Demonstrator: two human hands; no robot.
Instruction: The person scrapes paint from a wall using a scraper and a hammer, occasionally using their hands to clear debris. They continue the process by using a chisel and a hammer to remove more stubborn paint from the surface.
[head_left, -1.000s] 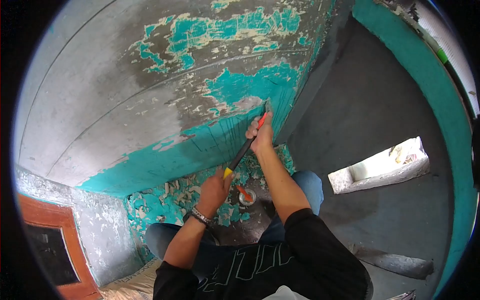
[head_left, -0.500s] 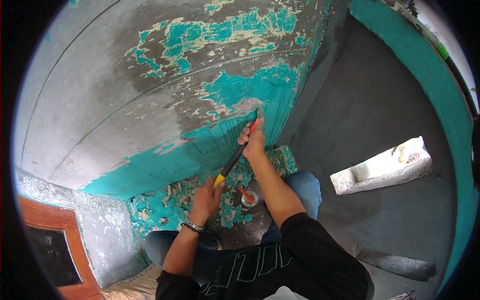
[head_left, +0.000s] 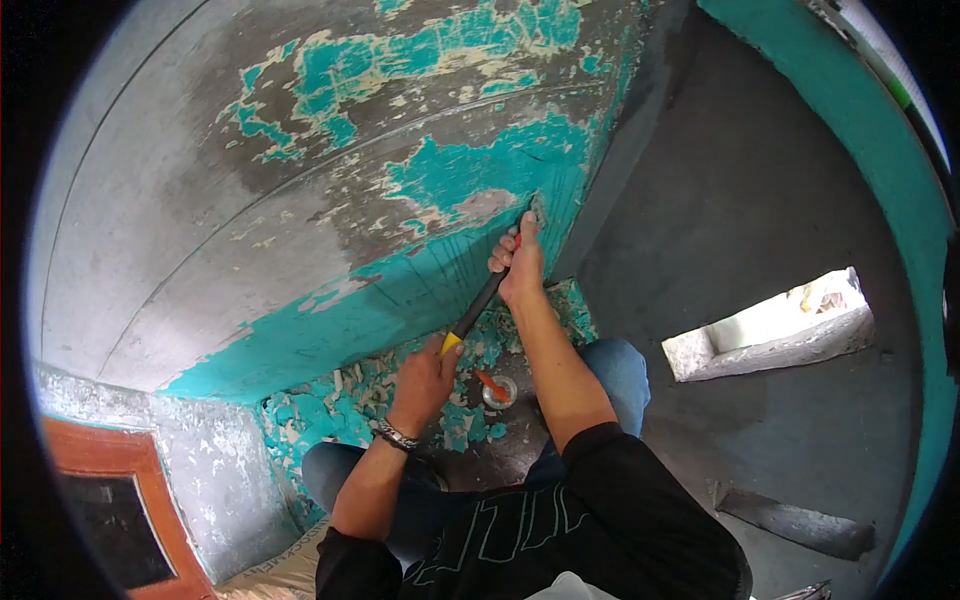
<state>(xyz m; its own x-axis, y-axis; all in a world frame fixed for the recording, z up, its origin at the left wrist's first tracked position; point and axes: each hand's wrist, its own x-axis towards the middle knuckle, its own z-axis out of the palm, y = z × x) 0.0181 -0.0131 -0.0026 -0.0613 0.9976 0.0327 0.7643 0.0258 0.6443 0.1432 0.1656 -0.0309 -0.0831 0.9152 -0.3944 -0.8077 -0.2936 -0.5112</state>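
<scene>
A long scraper [head_left: 483, 303] with a black shaft, a yellow band and a red part runs up to the wall [head_left: 330, 345], which has peeling turquoise paint. My right hand [head_left: 522, 265] is closed round its upper part, near the blade, which meets the turquoise paint beside a bare patch. Lower down, my left hand [head_left: 425, 380] grips the scraper by its rear end, at the yellow band. A bracelet is on the left wrist. Below the hands, turquoise paint flakes [head_left: 330, 410] lie along the foot of the wall.
A small round container [head_left: 505, 392] with an orange-handled tool [head_left: 490, 384] stands on the floor between my knees. To the right is a dark grey wall [head_left: 760, 200] with a bright opening [head_left: 770, 325]. An orange-brown frame [head_left: 150, 480] and a paper sack [head_left: 275, 578] are at the lower left.
Both hands and the scraper have shifted slightly up and to the right along the wall. The view has moved a little too.
</scene>
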